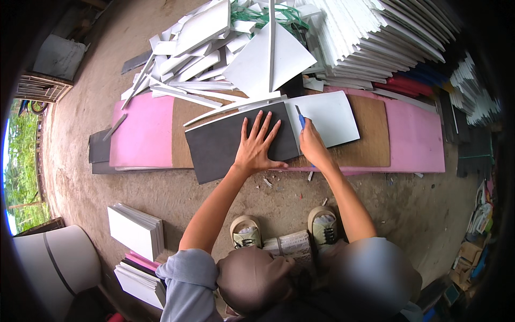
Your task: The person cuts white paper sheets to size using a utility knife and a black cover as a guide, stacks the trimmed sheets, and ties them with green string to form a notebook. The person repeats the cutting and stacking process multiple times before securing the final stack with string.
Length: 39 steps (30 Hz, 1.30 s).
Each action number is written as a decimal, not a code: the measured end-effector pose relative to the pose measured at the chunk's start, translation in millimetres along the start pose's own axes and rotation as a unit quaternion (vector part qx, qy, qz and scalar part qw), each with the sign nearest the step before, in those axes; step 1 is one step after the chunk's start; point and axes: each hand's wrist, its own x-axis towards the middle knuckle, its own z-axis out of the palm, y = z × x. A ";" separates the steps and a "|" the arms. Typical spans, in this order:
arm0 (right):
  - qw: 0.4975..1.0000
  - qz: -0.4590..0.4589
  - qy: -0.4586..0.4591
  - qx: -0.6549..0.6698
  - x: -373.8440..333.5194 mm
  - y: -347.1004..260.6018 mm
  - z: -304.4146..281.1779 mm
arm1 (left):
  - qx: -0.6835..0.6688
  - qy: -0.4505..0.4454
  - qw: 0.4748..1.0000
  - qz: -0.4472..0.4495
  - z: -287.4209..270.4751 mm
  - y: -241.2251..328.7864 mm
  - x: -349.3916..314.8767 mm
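My left hand (256, 148) lies flat with fingers spread on a black foam sheet (213, 149), pressing on it. That black piece overlaps the left part of a white foam sheet (331, 118). My right hand (313, 144) is closed around a blue utility knife (301, 120). Its blade points away from me, beside the right edge of the black piece and over the white sheet. Whether the blade touches the sheet I cannot tell. Both sheets rest on a brown wooden board (371, 129). Narrow white strips (230, 111) lie along their far edge.
Pink foam (142, 129) lies under the board. Beyond it are a heap of white offcuts (188, 59) and tall stacked white sheets (365, 43). Cut stacks (135, 231) stand on the floor at left, near a large white roll (59, 263). A paper bundle (288, 244) lies between my feet.
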 end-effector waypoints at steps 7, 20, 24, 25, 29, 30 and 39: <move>0.979 0.111 -0.114 -0.128 42.2 -40.2 -3.3 | 0.005 0.001 1.000 -0.012 -1.0 -2.3 -2.7; 0.965 0.094 -0.180 -0.164 59.6 -38.1 12.0 | -0.014 -0.009 1.000 -0.010 -2.5 -1.0 -3.8; 0.948 0.176 -0.238 -0.116 52.9 -48.4 2.8 | 0.021 0.017 1.000 -0.005 3.3 1.1 -6.9; 0.940 0.208 -0.252 -0.100 43.1 -50.7 -1.2 | 0.027 0.008 1.000 -0.007 3.5 2.4 -8.0; 0.941 0.190 -0.250 -0.130 -11.6 -49.2 -13.2 | 0.075 -0.004 0.997 -0.011 5.6 3.1 -6.5; 0.938 0.187 -0.256 -0.138 -28.5 -51.2 -15.5 | 0.079 -0.009 0.997 -0.014 6.6 3.6 -9.7; 0.945 0.190 -0.233 -0.131 -76.8 -41.3 -22.3 | 0.153 -0.046 0.987 -0.015 7.2 13.4 -6.5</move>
